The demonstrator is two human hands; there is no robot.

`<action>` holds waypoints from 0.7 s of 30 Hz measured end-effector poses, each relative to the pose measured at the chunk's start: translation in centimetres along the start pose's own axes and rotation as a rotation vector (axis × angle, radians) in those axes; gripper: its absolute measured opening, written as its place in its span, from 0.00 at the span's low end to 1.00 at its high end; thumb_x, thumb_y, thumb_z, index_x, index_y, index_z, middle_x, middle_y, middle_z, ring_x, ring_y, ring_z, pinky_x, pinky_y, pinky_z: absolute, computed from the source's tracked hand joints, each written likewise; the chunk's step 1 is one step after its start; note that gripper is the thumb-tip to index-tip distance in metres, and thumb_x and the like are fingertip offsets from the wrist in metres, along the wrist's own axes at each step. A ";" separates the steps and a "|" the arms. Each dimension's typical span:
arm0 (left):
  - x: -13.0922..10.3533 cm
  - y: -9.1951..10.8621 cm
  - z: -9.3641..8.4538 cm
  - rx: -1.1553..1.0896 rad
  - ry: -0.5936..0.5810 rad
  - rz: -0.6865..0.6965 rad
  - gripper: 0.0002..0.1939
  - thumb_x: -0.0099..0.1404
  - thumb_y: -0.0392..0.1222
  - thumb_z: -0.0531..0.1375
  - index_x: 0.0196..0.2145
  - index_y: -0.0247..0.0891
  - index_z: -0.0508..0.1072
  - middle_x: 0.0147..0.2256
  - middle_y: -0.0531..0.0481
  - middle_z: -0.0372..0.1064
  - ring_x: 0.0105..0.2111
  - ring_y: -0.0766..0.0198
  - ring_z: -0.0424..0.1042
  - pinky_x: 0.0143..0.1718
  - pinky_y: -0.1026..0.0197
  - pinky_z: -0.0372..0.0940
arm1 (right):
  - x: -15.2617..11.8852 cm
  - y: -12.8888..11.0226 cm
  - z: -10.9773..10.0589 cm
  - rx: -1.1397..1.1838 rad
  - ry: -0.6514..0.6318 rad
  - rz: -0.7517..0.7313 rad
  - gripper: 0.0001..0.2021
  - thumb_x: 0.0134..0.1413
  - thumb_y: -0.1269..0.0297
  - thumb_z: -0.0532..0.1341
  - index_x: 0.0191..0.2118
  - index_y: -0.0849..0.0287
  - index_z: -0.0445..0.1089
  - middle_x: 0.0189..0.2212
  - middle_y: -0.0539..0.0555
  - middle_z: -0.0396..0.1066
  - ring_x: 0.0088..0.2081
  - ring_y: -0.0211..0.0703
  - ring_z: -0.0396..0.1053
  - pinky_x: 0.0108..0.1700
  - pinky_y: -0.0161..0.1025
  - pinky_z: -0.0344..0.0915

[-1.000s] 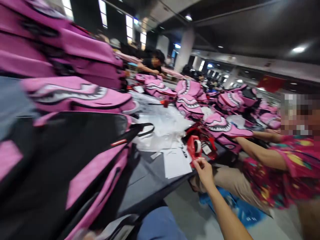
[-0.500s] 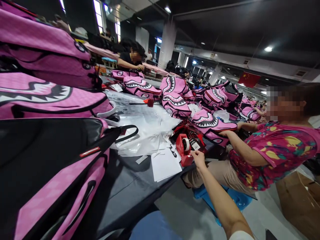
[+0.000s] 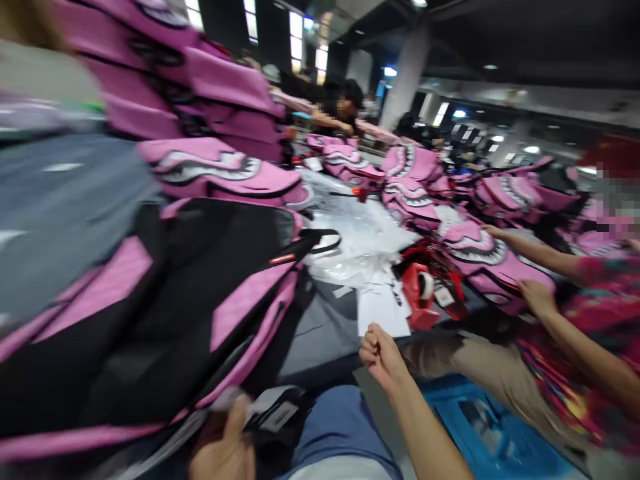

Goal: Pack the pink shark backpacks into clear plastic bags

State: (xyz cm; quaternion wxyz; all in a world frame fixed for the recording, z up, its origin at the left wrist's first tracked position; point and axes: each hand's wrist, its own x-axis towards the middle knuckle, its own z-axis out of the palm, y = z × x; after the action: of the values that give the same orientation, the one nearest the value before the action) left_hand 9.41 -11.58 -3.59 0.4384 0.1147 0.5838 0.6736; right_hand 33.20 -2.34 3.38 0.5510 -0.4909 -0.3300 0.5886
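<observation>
I see my left hand (image 3: 225, 445) at the bottom edge, thumb up, closed on the lower end of a pink and black backpack (image 3: 165, 313) where a white tag (image 3: 280, 415) hangs; the backpack lies tilted across my lap and the dark table (image 3: 310, 333), its long axis running from lower left up toward the right, its black carry loop (image 3: 325, 241) pointing at the middle of the table; my right hand (image 3: 381, 355) hangs just off the table's near edge, fingers curled in a loose fist, and through the blur I cannot tell whether it pinches anything; beyond it lies a white sheet (image 3: 383, 310), and just beside that a red tape dispenser (image 3: 425, 297) with a white roll seated in it; clear plastic bags (image 3: 360, 243) are spread behind; another person's hand (image 3: 537, 297) rests on a pink shark-mouth backpack (image 3: 480, 257); more backpacks are stacked at the left (image 3: 220, 170).
</observation>
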 end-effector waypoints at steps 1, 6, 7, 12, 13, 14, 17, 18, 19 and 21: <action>-0.2 0.2 0.2 -0.030 0.050 -0.013 0.33 0.43 0.66 0.74 0.38 0.41 0.78 0.33 0.54 0.76 0.35 0.59 0.76 0.37 0.58 0.72 | -0.8 0.4 2.6 -0.029 -0.190 0.054 0.25 0.51 0.41 0.69 0.28 0.54 0.58 0.17 0.39 0.49 0.19 0.30 0.43 0.20 0.29 0.45; -0.2 1.5 1.6 -0.151 0.033 0.015 0.33 0.38 0.66 0.76 0.36 0.39 0.78 0.36 0.51 0.78 0.39 0.57 0.75 0.45 0.58 0.69 | -2.7 0.9 12.0 -0.566 -0.975 -0.278 0.19 0.62 0.47 0.63 0.31 0.58 0.66 0.23 0.45 0.62 0.24 0.32 0.55 0.27 0.32 0.53; -0.2 1.7 1.8 -0.137 0.023 0.046 0.33 0.39 0.66 0.75 0.35 0.39 0.78 0.36 0.49 0.79 0.40 0.55 0.75 0.46 0.58 0.68 | -2.4 1.1 13.0 -0.686 -1.024 -0.438 0.18 0.65 0.49 0.61 0.31 0.58 0.68 0.24 0.46 0.64 0.26 0.33 0.58 0.29 0.32 0.55; -0.1 1.5 1.8 -0.136 -0.023 0.095 0.32 0.43 0.67 0.73 0.35 0.37 0.79 0.35 0.45 0.79 0.39 0.53 0.74 0.45 0.55 0.67 | -0.9 2.2 14.7 -1.148 -0.934 -1.028 0.11 0.69 0.63 0.58 0.33 0.57 0.71 0.27 0.51 0.72 0.31 0.38 0.67 0.34 0.35 0.58; 0.0 1.4 1.8 -0.145 -0.024 0.095 0.31 0.43 0.66 0.73 0.35 0.37 0.80 0.36 0.45 0.79 0.39 0.53 0.74 0.45 0.55 0.67 | -0.8 2.4 14.7 -1.195 -0.898 -1.092 0.10 0.68 0.65 0.59 0.33 0.57 0.71 0.28 0.51 0.73 0.31 0.38 0.68 0.34 0.35 0.58; 0.1 1.3 1.7 -0.154 -0.025 0.094 0.31 0.43 0.65 0.73 0.35 0.37 0.80 0.36 0.45 0.79 0.39 0.53 0.74 0.46 0.56 0.67 | -0.8 2.6 14.6 -1.228 -0.863 -1.149 0.09 0.68 0.66 0.60 0.33 0.57 0.71 0.27 0.51 0.73 0.31 0.39 0.68 0.34 0.35 0.58; 0.1 1.2 1.6 -0.159 -0.045 0.093 0.29 0.46 0.62 0.74 0.38 0.38 0.80 0.40 0.46 0.79 0.43 0.53 0.74 0.51 0.55 0.66 | -1.1 2.9 14.5 -1.292 -0.779 -1.254 0.09 0.66 0.67 0.61 0.31 0.56 0.70 0.26 0.50 0.72 0.30 0.40 0.68 0.32 0.36 0.57; 0.0 1.1 1.5 -0.166 -0.058 0.091 0.28 0.46 0.62 0.73 0.38 0.38 0.80 0.40 0.46 0.79 0.43 0.52 0.74 0.51 0.54 0.66 | -1.1 2.9 14.5 -1.307 -0.769 -1.262 0.10 0.66 0.67 0.61 0.31 0.56 0.70 0.26 0.50 0.72 0.30 0.40 0.68 0.32 0.37 0.56; 0.0 1.1 1.4 -0.181 -0.068 0.090 0.28 0.47 0.62 0.73 0.38 0.38 0.80 0.40 0.46 0.79 0.43 0.52 0.74 0.52 0.53 0.66 | -1.2 3.0 14.6 -1.317 -0.765 -1.261 0.10 0.66 0.66 0.62 0.31 0.56 0.70 0.26 0.50 0.72 0.30 0.40 0.67 0.31 0.37 0.56; -0.1 0.9 1.4 -0.215 -0.052 0.084 0.29 0.48 0.65 0.72 0.39 0.38 0.80 0.41 0.46 0.79 0.44 0.51 0.73 0.54 0.51 0.65 | -1.2 3.0 14.7 -1.325 -0.776 -1.239 0.09 0.66 0.66 0.62 0.32 0.56 0.69 0.27 0.50 0.72 0.31 0.40 0.68 0.32 0.37 0.56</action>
State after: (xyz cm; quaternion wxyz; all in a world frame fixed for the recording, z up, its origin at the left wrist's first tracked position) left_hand 9.94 -10.63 -2.32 0.4347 0.1089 0.4914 0.7468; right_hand 18.33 -1.77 5.26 0.2291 -0.2134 -0.9497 0.0123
